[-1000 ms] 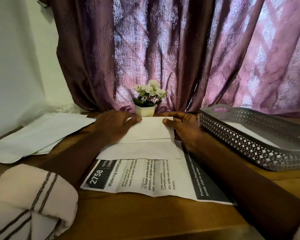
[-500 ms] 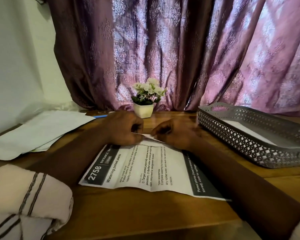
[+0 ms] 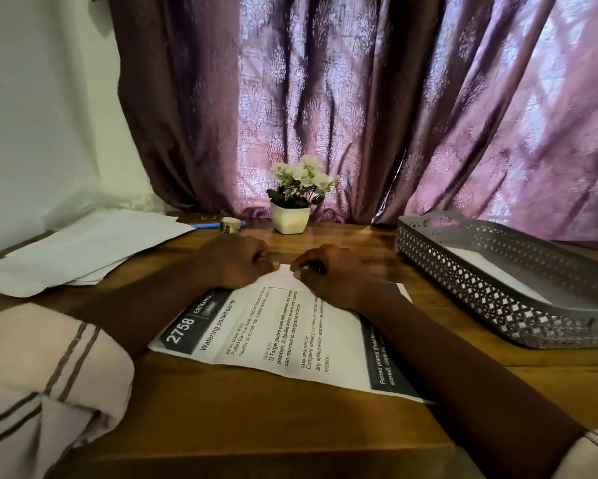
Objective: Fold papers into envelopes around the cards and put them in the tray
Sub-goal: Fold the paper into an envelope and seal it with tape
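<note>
A printed sheet of paper (image 3: 283,337) lies on the wooden table in front of me, text side up, with its far part folded toward me. My left hand (image 3: 237,261) and my right hand (image 3: 328,274) sit side by side on its far folded edge, fingers curled, pinching and pressing the fold. The card is hidden under the paper. The grey perforated tray (image 3: 491,288) stands at the right, with a white folded paper (image 3: 491,271) inside it.
A stack of blank white sheets (image 3: 83,250) lies at the left. A small white pot with white flowers (image 3: 290,216) stands at the back centre, a blue pen (image 3: 207,225) and a small tape roll (image 3: 230,225) beside it. A purple curtain hangs behind.
The far white flap that lay flat a second ago has been folded toward me over the sheet. Both hands went from flat to curled on the new folded edge.
</note>
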A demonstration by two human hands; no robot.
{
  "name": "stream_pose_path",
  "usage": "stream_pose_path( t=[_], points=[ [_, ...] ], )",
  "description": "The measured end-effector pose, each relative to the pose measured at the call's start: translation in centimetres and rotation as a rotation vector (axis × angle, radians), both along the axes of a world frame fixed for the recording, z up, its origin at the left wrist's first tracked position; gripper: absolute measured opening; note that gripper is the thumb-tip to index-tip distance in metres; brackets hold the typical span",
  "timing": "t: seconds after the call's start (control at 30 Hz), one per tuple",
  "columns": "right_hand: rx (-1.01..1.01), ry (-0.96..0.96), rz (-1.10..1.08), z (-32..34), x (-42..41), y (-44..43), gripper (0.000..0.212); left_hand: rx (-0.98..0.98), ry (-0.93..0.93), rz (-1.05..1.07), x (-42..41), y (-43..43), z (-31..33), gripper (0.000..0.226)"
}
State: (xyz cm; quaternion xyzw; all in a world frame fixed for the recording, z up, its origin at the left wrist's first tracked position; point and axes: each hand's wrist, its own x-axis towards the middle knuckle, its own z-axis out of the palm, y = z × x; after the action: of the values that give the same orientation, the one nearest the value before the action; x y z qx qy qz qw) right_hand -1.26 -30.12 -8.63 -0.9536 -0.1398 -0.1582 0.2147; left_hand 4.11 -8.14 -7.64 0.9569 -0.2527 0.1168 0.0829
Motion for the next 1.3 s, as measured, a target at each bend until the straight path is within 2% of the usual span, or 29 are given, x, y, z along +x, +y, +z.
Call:
stream_pose_path(
  t=[0.13, 0.23, 0.33, 0.4, 0.5, 0.57, 0.73, 0.9, 0.97, 1.03, 1.1, 1.17, 1.23, 1.3],
  points=[
    [0.013, 0.023, -0.011, -0.1, 0.0, 0.3, 0.018, 0.076, -0.046, 0.166, -0.6, 2.5, 0.3, 0.034],
    [-0.097, -0.017, -0.022, 0.3, -0.4, 0.9, 0.022, 0.088, -0.139, 0.329, -2.1, 3.6, 0.9, 0.036],
    [-0.137, -0.107, 0.049, 0.7, -1.0, 1.9, 0.022, -0.075, -0.287, 0.489, -2.9, 5.7, 1.6, 0.035],
    [-0.089, -0.139, 0.12, 0.7, -1.2, 2.6, 0.02, -0.094, -0.257, 0.605, -3.0, 7.7, 1.8, 0.045],
    [-0.047, -0.139, 0.197, 0.4, -1.2, 3.7, 0.018, -0.028, -0.105, 0.784, -2.9, 10.2, 1.2, 0.071],
    [-0.026, -0.124, 0.218, 0.3, -1.1, 3.9, 0.017, -0.036, -0.064, 0.816, -2.9, 11.1, 0.8, 0.067],
    [0.032, -0.107, 0.211, 0.4, -1.2, 3.5, 0.018, 0.022, -0.137, 0.785, -3.2, 10.5, 1.3, 0.045],
    [0.115, -0.064, 0.193, 0.3, -1.3, 3.4, 0.015, 0.098, -0.292, 0.763, -4.2, 8.8, 2.7, 0.034],
    [0.196, -0.072, 0.207, 0.3, -1.3, 3.4, 0.014, 0.067, -0.385, 0.737, -5.0, 7.9, 3.9, 0.03],
    [0.369, -0.075, 0.23, 0.6, -1.1, 3.4, 0.023, 0.019, -0.532, 0.675, -5.6, 6.8, 5.0, 0.025],
    [0.555, -0.043, 0.226, 1.0, -1.1, 3.2, 0.049, -0.146, -0.733, 0.552, -6.0, 5.4, 5.5, 0.027],
    [0.722, 0.037, 0.216, 1.3, -1.3, 3.2, 0.075, -0.438, -0.893, 0.355, -6.4, 4.4, 5.6, 0.034],
    [0.874, 0.136, 0.244, 1.7, -1.5, 3.0, 0.073, -0.674, -0.94, 0.162, -6.3, 3.9, 5.5, 0.032],
    [0.996, 0.194, 0.304, 2.0, -1.5, 2.7, 0.056, -0.844, -0.863, 0.031, -5.8, 3.6, 5.3, 0.028]
  ],
)
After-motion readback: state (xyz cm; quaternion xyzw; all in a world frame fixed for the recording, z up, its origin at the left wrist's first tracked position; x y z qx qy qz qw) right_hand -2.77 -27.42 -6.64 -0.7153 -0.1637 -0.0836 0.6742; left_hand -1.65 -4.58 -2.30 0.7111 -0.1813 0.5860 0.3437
